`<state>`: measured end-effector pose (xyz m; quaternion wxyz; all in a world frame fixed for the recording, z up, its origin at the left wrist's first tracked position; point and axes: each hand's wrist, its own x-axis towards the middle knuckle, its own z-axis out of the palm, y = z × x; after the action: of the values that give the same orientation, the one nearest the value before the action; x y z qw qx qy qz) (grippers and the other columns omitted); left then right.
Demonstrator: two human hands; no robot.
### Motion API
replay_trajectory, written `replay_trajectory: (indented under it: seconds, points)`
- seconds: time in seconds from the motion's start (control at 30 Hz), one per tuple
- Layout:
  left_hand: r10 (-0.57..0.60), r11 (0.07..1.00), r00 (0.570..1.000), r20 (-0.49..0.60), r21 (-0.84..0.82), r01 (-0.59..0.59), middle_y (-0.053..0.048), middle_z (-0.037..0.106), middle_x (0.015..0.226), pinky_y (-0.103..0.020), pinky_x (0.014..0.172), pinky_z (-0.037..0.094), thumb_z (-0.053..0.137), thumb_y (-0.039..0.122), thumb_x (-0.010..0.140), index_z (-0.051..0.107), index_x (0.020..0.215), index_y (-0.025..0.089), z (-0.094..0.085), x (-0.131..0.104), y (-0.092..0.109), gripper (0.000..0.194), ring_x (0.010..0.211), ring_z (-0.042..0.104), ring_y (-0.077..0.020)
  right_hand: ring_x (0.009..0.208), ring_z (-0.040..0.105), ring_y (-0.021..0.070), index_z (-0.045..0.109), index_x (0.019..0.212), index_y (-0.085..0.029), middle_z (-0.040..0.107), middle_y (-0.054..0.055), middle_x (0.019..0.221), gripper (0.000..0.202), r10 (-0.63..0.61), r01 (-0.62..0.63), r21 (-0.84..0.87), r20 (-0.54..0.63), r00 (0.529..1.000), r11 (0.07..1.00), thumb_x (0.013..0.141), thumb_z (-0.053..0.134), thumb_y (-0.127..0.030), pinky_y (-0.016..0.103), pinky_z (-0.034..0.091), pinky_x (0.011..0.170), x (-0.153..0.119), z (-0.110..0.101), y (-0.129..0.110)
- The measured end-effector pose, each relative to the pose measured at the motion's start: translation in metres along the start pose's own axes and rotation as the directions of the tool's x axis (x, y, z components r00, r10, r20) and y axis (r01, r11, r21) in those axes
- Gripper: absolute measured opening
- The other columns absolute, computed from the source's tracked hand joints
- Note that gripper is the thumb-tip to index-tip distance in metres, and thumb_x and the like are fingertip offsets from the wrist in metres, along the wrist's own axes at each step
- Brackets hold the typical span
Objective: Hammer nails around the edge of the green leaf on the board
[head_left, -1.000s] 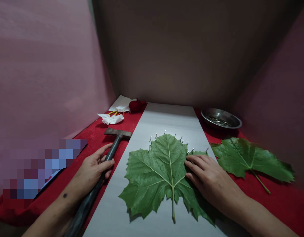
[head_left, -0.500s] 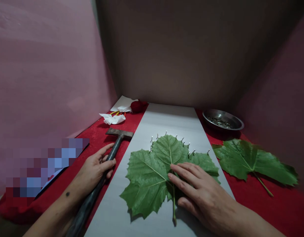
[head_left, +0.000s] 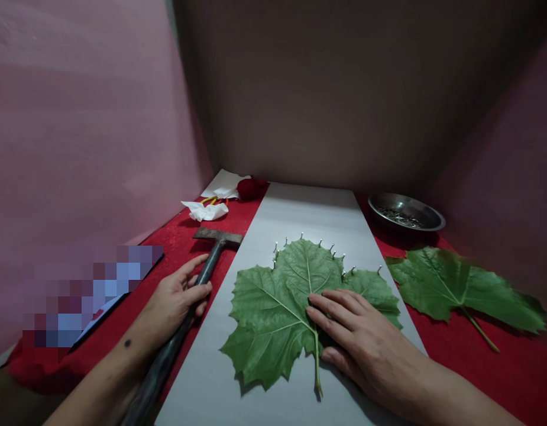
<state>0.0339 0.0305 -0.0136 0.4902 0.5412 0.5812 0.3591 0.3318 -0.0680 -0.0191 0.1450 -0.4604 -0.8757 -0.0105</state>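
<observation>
Nearest, laid palm-down over the right part of the green leaf with the right hand, in a grip spread flat and pinching nothing, presumably to stop it curling or sliding. Set between the long edges of the white board, on its near half, with the stem toward the near edge. Just off the board's left edge, holding the hammer partway along its handle in the left hand, in a grip closed around the wood, probably for steadying. Toward the left edge of the red-covered worktop, next to a blurred-out device; cannot tell what. Past the board's right edge, beside a second leaf, apart from the first and so not crowding it. Along the far margin of the green leaf, with nails standing upright or slightly tilted, apparently following its outline. Near the far right corner, with loose nails in a metal bowl, likely against scattering. At the far left corner, well beyond the hammer, with crumpled tissue and a red flower-like thing.
</observation>
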Motion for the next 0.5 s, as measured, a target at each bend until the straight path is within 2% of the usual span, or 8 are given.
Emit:
replay_trajectory:
  seconds: [0.17,0.37,0.5]
  points:
    - [0.015,1.000,1.000,-0.004,-0.003,-0.015,0.009,0.047,0.042,-0.019,0.036,0.032,0.063,0.029,0.069,0.037,0.134,0.016,0.0016,-0.0002,0.0020,0.071,0.036,0.040,-0.0095,0.121,0.041,0.0268,0.049,0.130,-0.019,0.050,0.005,0.135,0.044,-0.025,0.026,-0.041,0.023,0.999,0.999,0.090,0.046,-0.037,0.047,0.041,0.096,-0.0008,0.0018,0.0012]
    - [0.012,0.999,0.999,0.036,-0.036,-0.011,0.009,0.047,0.042,-0.019,0.035,0.032,0.061,0.027,0.071,0.035,0.135,0.016,-0.0008,0.0001,-0.0006,0.070,0.034,0.038,-0.0092,0.116,0.044,0.0268,0.051,0.128,-0.017,0.052,0.008,0.132,0.044,-0.084,0.082,-0.088,-0.027,0.996,0.993,0.089,0.049,-0.036,0.046,0.043,0.094,-0.0016,0.0046,0.0018]
    - [0.003,1.000,1.000,0.025,-0.020,-0.002,0.010,0.047,0.042,-0.018,0.032,0.032,0.061,0.029,0.071,0.035,0.135,0.019,-0.0005,-0.0010,0.0012,0.069,0.032,0.037,-0.0089,0.115,0.044,0.0256,0.055,0.123,-0.017,0.055,0.008,0.128,0.040,-0.047,0.044,-0.036,-0.066,0.997,0.998,0.088,0.050,-0.037,0.044,0.043,0.094,0.0009,0.0040,-0.0013]
